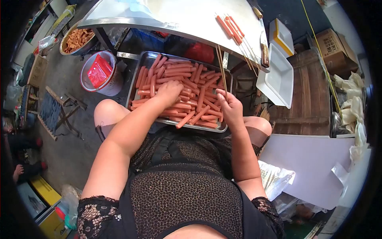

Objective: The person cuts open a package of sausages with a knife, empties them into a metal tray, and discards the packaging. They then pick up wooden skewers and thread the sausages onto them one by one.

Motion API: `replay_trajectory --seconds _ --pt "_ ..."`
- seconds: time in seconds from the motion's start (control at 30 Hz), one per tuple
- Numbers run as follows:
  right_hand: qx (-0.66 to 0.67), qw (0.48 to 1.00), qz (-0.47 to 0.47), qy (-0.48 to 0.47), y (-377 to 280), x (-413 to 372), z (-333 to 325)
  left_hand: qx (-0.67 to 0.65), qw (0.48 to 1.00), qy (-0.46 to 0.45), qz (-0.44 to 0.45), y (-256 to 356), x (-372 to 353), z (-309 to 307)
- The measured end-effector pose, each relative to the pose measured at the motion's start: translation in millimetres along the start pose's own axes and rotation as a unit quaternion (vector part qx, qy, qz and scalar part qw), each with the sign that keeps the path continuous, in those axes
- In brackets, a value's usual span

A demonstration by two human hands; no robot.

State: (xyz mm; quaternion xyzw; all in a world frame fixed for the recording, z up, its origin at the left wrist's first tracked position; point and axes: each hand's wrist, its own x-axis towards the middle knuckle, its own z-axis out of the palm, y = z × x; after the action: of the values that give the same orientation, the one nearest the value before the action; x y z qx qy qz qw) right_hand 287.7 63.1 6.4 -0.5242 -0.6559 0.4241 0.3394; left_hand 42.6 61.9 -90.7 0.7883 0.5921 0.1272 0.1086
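Observation:
A metal tray (144, 56) heaped with pink sausages (179, 71) rests across my lap. My left hand (170, 92) reaches into the middle of the heap, its fingers curled down among the sausages and their tips hidden. Over the tray's right side, my right hand (230, 105) pinches thin wooden skewers (221, 69) that point up and away. Several skewered sausages (230, 28) lie on the white table (179, 18) at the upper right, with their sticks hanging past its edge.
A knife (264, 49) lies at the table's right edge. White tubs (278, 75) stand right of it, beside brown boards (304, 87). A bucket (102, 75) with a red packet and a bowl of food (77, 40) are at left. Part of another person (19, 171) shows far left.

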Motion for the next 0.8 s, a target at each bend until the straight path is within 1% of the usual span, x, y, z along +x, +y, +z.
replay_trajectory --seconds 0.03,0.1,0.17,0.23,0.3,0.33,0.37,0.43,0.47,0.53,0.57,0.63,0.7,0.77,0.8 --pt "0.001 1.0 -0.002 0.001 2.9 -1.4 3.5 -0.014 1.0 -0.001 -0.01 0.0 0.9 -0.5" --pt "0.057 0.997 0.048 -0.025 6.1 -3.2 9.5 -0.027 0.999 -0.001 -0.02 -1.6 1.5 -2.2" --pt "0.064 0.997 0.041 -0.031 7.9 -3.3 13.7 -0.026 1.0 -0.01 0.0 -3.2 -0.3 -3.1" --pt "0.098 0.993 0.062 -0.032 13.9 -2.0 18.0 -0.033 0.999 -0.003 0.001 -3.4 -0.4 -4.2" --pt "0.091 0.992 0.074 -0.038 11.8 -0.8 17.3 -0.038 0.999 0.005 0.003 -3.4 1.5 -7.4" --pt "0.085 0.992 0.085 -0.042 10.0 -0.5 16.9 -0.043 0.999 -0.015 -0.001 -3.2 2.5 -9.3" --pt "0.084 0.992 0.085 -0.042 10.0 -0.4 16.7 -0.048 0.998 -0.035 -0.006 -2.8 3.3 -10.8" --pt "0.129 0.986 0.095 -0.039 10.8 -0.1 16.7 -0.053 0.998 -0.037 -0.011 -1.9 4.4 -12.7" --pt "0.129 0.986 0.095 -0.039 11.0 -0.3 17.6 -0.057 0.997 -0.04 -0.015 -2.0 4.6 -13.0" --pt "0.182 0.975 0.124 -0.019 11.2 -1.4 20.4 -0.055 0.998 -0.033 -0.008 -4.0 4.1 -12.0" --pt "0.182 0.975 0.124 -0.019 14.7 -1.5 21.4 -0.052 0.998 -0.027 0.0 -5.0 3.8 -11.1" --pt "0.157 0.984 0.083 -0.03 20.8 -1.3 24.0 -0.044 0.998 -0.041 0.008 -8.4 3.5 -9.2" --pt "0.168 0.98 0.094 -0.044 19.6 -4.0 23.6 -0.034 0.998 -0.055 0.017 -11.8 6.6 -9.8" --pt "0.182 0.976 0.104 -0.057 12.4 -7.7 24.2 -0.137 0.989 0.042 -0.025 -17.3 15.5 -14.6" --pt "0.216 0.965 0.128 -0.069 8.2 -10.1 25.4 -0.21 0.974 0.084 -0.024 -15.7 19.0 -30.7"
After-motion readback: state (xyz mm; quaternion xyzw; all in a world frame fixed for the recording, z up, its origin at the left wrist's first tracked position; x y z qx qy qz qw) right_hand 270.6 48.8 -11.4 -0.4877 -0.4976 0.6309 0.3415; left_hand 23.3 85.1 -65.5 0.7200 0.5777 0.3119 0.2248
